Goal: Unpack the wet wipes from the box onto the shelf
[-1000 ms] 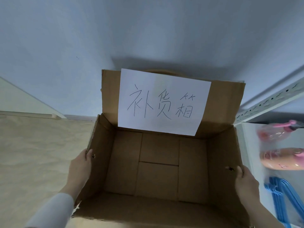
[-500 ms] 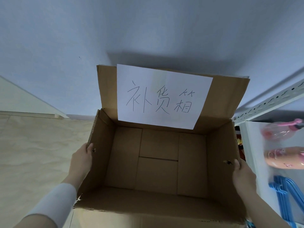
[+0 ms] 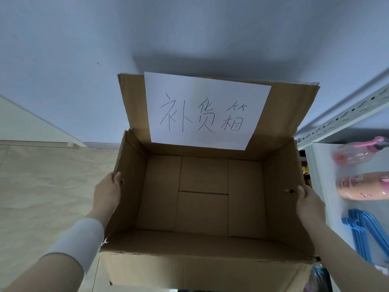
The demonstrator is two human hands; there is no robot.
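The left hand (image 3: pixel 107 192) and the right hand (image 3: pixel 309 204) each grip one side wall of the box (image 3: pixel 203 209), just beside the shelf (image 3: pixel 347 114). Inside shows only bare cardboard, no wipes. Better to carry it level, with equal grip.

The box (image 3: pixel 275 197) is open on top, with wide room between its walls to reach down. The back flap (image 3: pixel 134 102) with the white paper (image 3: pixel 206 110) stands up and blocks the far side. The left hand (image 3: pixel 106 194) grips the left wall and the right hand (image 3: pixel 309 204) grips the right wall. Just beside the box, pink bottles (image 3: pixel 364 186) and blue hangers (image 3: pixel 364 230) take up room on the shelf (image 3: pixel 322 175).
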